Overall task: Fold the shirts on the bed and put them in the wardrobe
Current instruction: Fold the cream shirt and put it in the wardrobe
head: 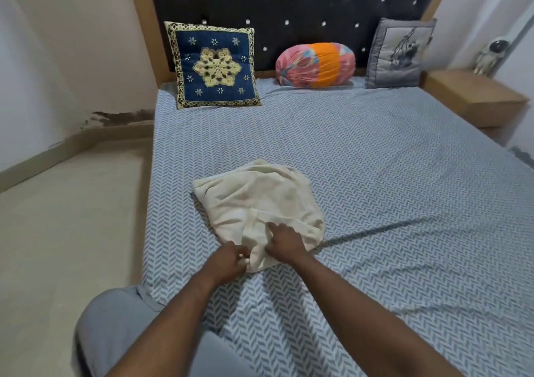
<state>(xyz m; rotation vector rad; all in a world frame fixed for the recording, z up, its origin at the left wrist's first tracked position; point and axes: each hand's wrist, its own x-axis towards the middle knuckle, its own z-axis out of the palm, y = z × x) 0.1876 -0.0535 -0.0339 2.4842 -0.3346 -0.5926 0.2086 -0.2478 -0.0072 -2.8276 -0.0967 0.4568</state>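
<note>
A cream shirt (260,200) lies bunched in a rough square near the front left of the bed (375,159). My left hand (229,261) pinches the shirt's near edge with curled fingers. Just to its right, my right hand (284,243) rests on top of the cloth, its fingers bent and gripping a fold. The wardrobe is out of view.
A blue embroidered cushion (213,64), an orange-pink bolster (315,64) and a grey cushion (400,54) line the dark headboard. A wooden bedside table (474,96) stands at the right. Beige floor (66,232) runs along the bed's left side.
</note>
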